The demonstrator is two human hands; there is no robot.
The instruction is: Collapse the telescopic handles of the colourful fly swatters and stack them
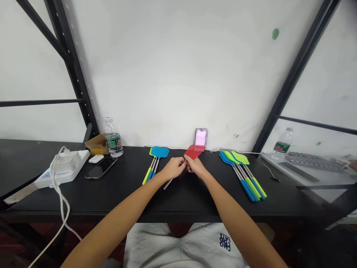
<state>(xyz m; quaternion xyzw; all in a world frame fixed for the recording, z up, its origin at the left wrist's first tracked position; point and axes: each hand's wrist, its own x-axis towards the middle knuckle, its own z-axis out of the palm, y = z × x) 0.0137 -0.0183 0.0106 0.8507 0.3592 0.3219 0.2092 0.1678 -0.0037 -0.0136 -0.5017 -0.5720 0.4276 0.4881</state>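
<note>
A red fly swatter [193, 152] with a perforated head is between my two hands, above the middle of the black table. My right hand [197, 167] is closed around the base of the red head, thumb on top. Close beside it, my left hand [174, 167] pinches at the thin metal rod [167, 184], which slants down to the left below my fingers. The exact joint between head and rod is hidden by my fingers. To the left lie several blue and yellow-green fly swatters [159, 152]; a larger fanned group of fly swatters [240, 158] lies to the right.
Against the wall stands a small pixelated screen [200, 137]. On the left are a water bottle [113, 139], a cardboard box [97, 144], a white case [96, 159], a phone [101, 168] and a power strip [75, 169] with cables. Another bottle [282, 144] stands right, behind the rack post [292, 78].
</note>
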